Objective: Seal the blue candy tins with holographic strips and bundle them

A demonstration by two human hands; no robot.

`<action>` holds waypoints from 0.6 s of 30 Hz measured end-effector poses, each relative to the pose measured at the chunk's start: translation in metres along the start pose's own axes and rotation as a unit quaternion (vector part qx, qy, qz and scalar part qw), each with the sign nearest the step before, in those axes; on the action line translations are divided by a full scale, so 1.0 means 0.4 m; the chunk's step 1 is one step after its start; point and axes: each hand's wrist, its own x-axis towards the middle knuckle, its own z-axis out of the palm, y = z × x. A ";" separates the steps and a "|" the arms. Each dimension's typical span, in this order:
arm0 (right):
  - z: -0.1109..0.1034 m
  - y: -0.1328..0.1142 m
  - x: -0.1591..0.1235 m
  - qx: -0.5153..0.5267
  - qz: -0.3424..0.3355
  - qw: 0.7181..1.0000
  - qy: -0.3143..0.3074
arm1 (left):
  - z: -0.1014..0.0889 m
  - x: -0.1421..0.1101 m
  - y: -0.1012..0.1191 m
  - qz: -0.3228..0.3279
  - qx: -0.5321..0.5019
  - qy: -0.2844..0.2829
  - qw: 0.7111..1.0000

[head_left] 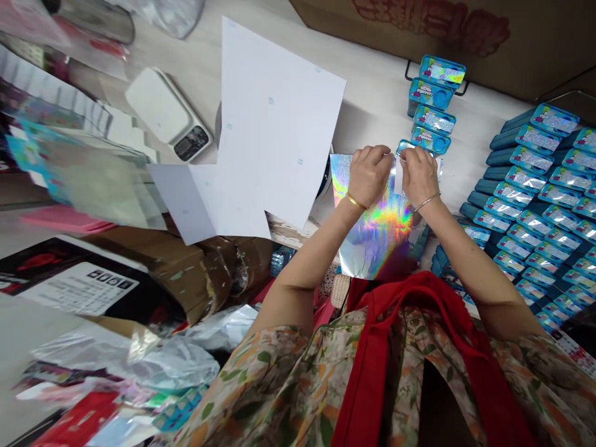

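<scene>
A shiny holographic sheet (367,248) lies at the table's front edge, with both wrists over it. My left hand (371,175), wearing a gold bangle, is closed in a pinch above the sheet's upper part; whatever is between its fingertips is too small to make out. Close beside it, my right hand (419,177), with a silver bangle, has its fingers pinched together over a blue tin (403,146). That tin is mostly hidden, so I cannot tell what the fingertips hold. A pale strip (399,175) shows between the hands. Blue tins with shiny stickers (433,119) form a column beyond.
Many blue tins (535,161) stand in rows on the right. Left of my hands is a large white sheet (279,118), then a white scale (161,105). A cardboard box (419,31) borders the back. Boxes and plastic bags (125,354) crowd the lower left.
</scene>
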 end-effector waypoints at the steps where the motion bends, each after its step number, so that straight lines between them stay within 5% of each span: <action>1: 0.001 0.000 0.000 0.003 -0.002 1.000 0.002 | 0.001 -0.003 0.001 -0.001 0.002 0.002 1.000; 18: 0.007 0.006 -0.002 0.011 -0.017 1.000 0.008 | 0.002 -0.020 -0.017 0.026 -0.014 0.000 1.000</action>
